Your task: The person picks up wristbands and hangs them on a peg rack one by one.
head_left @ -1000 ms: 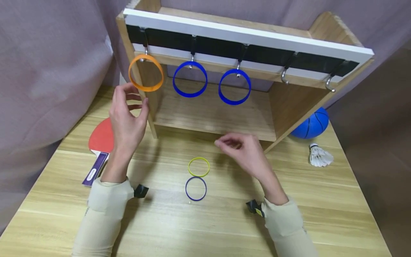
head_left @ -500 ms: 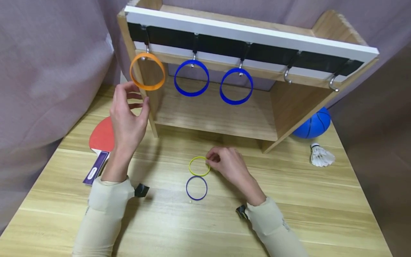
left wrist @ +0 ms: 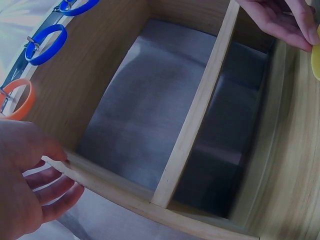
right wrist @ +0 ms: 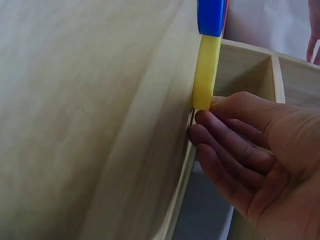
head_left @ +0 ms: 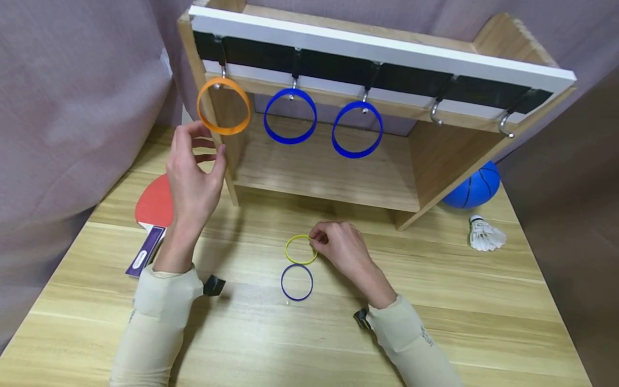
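Note:
My left hand (head_left: pixel 195 174) grips the front edge of the wooden shelf's left side panel (left wrist: pixel 115 192), thumb on one side and fingers on the other. An orange ring (head_left: pixel 223 131) hangs on a hook just above it. On the table, my right hand (head_left: pixel 344 248) pinches the right edge of a yellow ring (head_left: pixel 287 255). In the right wrist view, thumb and fingertips meet at the yellow ring's (right wrist: pixel 206 75) near end. A dark blue ring (head_left: pixel 297 299) lies flat in front of the yellow one. Two blue rings (head_left: pixel 290 141) (head_left: pixel 357 155) hang from neighbouring hooks.
Two bare hooks (head_left: pixel 436 114) (head_left: pixel 505 126) are on the right of the shelf's rail. A red table-tennis bat (head_left: pixel 156 204) lies left, under my left forearm. A blue ball (head_left: pixel 476 188) and a shuttlecock (head_left: pixel 485 235) are at the right. Curtains stand behind.
My right hand has come down toward me and left, from near the shelf to the yellow ring, and now pinches it. The left hand stays on the panel.

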Available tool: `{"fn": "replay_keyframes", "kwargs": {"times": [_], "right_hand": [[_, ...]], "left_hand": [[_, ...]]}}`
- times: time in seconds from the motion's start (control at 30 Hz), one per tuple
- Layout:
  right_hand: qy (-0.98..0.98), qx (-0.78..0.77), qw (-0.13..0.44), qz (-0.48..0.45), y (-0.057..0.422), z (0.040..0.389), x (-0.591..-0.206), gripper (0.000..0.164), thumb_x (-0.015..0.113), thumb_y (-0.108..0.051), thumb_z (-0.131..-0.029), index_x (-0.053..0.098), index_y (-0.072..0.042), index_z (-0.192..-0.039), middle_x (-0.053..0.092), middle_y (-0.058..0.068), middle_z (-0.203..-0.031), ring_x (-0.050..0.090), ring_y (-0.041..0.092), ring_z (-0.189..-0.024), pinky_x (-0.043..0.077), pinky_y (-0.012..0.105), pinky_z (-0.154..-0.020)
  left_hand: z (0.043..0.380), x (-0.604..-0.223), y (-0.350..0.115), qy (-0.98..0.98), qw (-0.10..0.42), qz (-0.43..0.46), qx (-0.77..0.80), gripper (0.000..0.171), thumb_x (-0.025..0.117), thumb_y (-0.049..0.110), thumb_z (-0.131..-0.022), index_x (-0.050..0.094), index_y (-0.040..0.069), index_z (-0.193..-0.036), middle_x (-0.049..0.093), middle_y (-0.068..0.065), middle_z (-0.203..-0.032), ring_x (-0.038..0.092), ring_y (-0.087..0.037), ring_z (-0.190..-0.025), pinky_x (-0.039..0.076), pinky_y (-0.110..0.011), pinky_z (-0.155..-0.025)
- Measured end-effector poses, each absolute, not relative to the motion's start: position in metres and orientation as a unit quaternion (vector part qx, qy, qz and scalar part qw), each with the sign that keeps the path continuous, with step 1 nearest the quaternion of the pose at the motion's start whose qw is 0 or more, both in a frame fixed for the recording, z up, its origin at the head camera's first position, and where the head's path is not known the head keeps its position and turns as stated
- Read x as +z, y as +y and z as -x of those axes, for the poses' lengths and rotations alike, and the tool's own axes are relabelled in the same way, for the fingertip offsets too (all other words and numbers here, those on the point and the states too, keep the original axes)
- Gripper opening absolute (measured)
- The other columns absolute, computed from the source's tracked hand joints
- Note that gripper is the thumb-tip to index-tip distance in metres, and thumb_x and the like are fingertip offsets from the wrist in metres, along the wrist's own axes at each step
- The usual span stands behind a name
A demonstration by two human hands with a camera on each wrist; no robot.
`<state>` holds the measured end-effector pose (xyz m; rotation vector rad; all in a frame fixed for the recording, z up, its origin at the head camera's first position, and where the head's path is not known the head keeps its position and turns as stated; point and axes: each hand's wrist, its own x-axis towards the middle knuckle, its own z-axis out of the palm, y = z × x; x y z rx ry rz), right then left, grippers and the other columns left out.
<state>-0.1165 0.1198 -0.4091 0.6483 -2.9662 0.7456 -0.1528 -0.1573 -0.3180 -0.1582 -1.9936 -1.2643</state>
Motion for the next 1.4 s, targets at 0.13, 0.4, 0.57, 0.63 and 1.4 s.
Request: {"fn": "replay_keyframes", "kwargs": {"times": [0.13,0.4,0.57,0.63,1.4], "right_hand": [[-0.949,0.236,0.012,-0.21,0.119,0.117,-0.409,0.008,0.079,-0.01,-0.081,0.075,-0.016,-0.084,0.068,-0.009,-0.075,0.06,0.002,-0.065,0.053,0.021,-0.058],[-0.949,0.234,0.019,-0.212,0.116,0.117,-0.41,0.008,0.079,-0.009,-0.08,0.074,-0.015,-0.082,0.068,-0.008,-0.073,0.061,0.004,-0.064,0.053,0.023,-0.058],[-0.948,0.228,0.033,-0.219,0.116,0.118,-0.41,0.008,0.078,-0.007,-0.079,0.073,-0.014,-0.081,0.068,-0.007,-0.073,0.061,0.005,-0.064,0.054,0.024,-0.058],[-0.946,0.23,0.044,-0.225,0.117,0.118,-0.41,0.008,0.076,-0.006,-0.079,0.073,-0.013,-0.081,0.068,-0.007,-0.073,0.061,0.005,-0.064,0.054,0.023,-0.057],[-0.709,0.296,0.622,-0.15,0.164,0.097,-0.235,0.013,0.078,-0.016,-0.081,0.077,-0.003,-0.084,0.073,0.006,-0.081,0.064,0.033,-0.068,0.051,0.022,-0.069]], "left_hand": [[0.153,-0.318,-0.157,-0.78,0.378,0.062,-0.494,0.034,0.068,-0.001,-0.086,0.056,-0.001,-0.118,0.061,-0.007,-0.109,0.063,-0.015,-0.095,0.06,-0.03,-0.073],[0.153,-0.317,-0.158,-0.779,0.38,0.062,-0.495,0.033,0.067,-0.002,-0.086,0.056,-0.002,-0.116,0.061,-0.007,-0.108,0.063,-0.015,-0.095,0.06,-0.03,-0.072],[0.153,-0.317,-0.157,-0.779,0.379,0.061,-0.495,0.033,0.068,-0.002,-0.086,0.056,-0.001,-0.117,0.061,-0.007,-0.108,0.063,-0.016,-0.094,0.06,-0.031,-0.072],[0.153,-0.318,-0.157,-0.781,0.378,0.061,-0.494,0.033,0.068,-0.001,-0.086,0.056,-0.001,-0.117,0.061,-0.006,-0.108,0.064,-0.016,-0.093,0.06,-0.032,-0.072],[0.152,-0.317,-0.157,-0.778,0.381,0.064,-0.496,0.033,0.068,-0.002,-0.086,0.056,-0.002,-0.117,0.061,-0.006,-0.109,0.063,-0.016,-0.095,0.06,-0.031,-0.072]]}}
